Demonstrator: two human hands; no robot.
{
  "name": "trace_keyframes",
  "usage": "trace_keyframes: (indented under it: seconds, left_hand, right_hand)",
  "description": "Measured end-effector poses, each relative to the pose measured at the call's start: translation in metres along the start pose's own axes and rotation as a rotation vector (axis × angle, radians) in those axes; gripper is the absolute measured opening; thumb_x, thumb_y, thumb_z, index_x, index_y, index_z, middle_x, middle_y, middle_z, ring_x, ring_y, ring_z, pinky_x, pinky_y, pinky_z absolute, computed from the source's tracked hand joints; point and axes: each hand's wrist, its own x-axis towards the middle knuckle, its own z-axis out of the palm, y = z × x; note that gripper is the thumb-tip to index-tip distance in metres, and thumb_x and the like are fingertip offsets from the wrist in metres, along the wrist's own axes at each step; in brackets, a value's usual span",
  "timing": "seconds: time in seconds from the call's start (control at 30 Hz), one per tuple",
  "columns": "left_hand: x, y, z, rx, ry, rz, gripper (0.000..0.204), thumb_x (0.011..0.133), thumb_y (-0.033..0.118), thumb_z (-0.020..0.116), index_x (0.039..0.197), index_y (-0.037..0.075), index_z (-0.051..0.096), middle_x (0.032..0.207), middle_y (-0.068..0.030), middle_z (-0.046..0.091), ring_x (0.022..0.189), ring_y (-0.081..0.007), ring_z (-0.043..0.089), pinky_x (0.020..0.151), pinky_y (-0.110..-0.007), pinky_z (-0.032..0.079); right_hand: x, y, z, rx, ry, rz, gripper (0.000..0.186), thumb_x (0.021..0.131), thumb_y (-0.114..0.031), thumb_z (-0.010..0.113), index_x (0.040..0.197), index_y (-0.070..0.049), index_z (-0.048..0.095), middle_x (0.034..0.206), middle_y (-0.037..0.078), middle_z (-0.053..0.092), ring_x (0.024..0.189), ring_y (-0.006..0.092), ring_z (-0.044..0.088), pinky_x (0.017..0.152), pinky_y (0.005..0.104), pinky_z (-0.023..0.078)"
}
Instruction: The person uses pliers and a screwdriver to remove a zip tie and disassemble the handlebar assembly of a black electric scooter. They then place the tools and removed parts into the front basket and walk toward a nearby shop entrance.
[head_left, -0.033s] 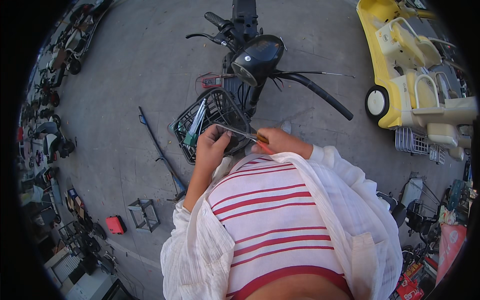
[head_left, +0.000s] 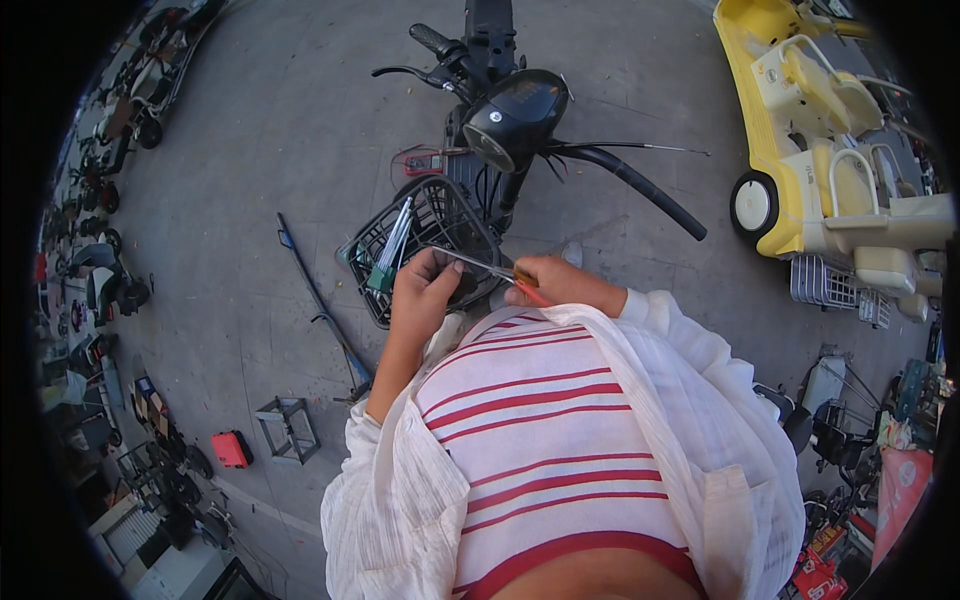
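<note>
The right hand (head_left: 555,282) holds a screwdriver (head_left: 492,270) with an orange handle. The grip of this hand is closed around the handle, which lies against the palm just above the striped shirt (head_left: 555,440). The metal shaft runs from the handle toward the left hand (head_left: 420,300), so the long axis lies nearly level across the view, sloping slightly up to the left. The tip points at the fingers of the left hand and meets them at the rim of a black wire basket (head_left: 440,220).

The left hand is curled, fingers bent inward at the near edge of the basket. Its grip is closed around the tip end of the shaft or something small there; which of the two cannot be told, as the fingers hide the spot.

The basket is fixed to the front of a black scooter (head_left: 515,110), below its round headlight and handlebars. Several long tools with light shafts and green handles (head_left: 390,250) stand tilted inside the basket, to the left of the hands.

The surface is grey paved ground (head_left: 250,150), outdoors in daylight. A long thin bar (head_left: 320,300) lies on it to the left, with a small metal frame (head_left: 288,428) and a red box (head_left: 231,449) nearby. A yellow ride-on toy car (head_left: 830,130) stands at the upper right. Parked two-wheelers line the left edge.
</note>
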Motion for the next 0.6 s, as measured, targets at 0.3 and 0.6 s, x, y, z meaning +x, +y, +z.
trace_keyframes:
  seconds: [0.3, 0.6]
  left_hand:
    - [0.002, 0.004, -0.005, -0.03, -0.123, 0.011, 0.008, 0.088, 0.006, 0.06, 0.092, -0.001, 0.061, 0.082, -0.0002, 0.063, 0.073, -0.0056, 0.054, 0.067, -0.021, 0.043]
    - [0.005, -0.006, -0.014, -0.298, -0.25, -0.024, 0.013, 0.089, 0.007, 0.06, 0.099, 0.0, 0.059, 0.081, -0.0002, 0.057, 0.071, -0.0059, 0.047, 0.064, -0.02, 0.037]
  right_hand:
    - [0.004, 0.017, -0.006, 0.352, -0.203, -0.143, 0.06, 0.087, -0.066, 0.048, 0.081, -0.007, 0.057, 0.07, 0.0, 0.051, 0.065, 0.0116, 0.045, 0.058, 0.0289, 0.04]
    - [-0.006, 0.024, -0.022, 0.767, -0.309, 0.015, 0.054, 0.091, -0.063, 0.045, 0.088, -0.01, 0.054, 0.068, -0.003, 0.047, 0.054, 0.0087, 0.039, 0.051, 0.0253, 0.036]
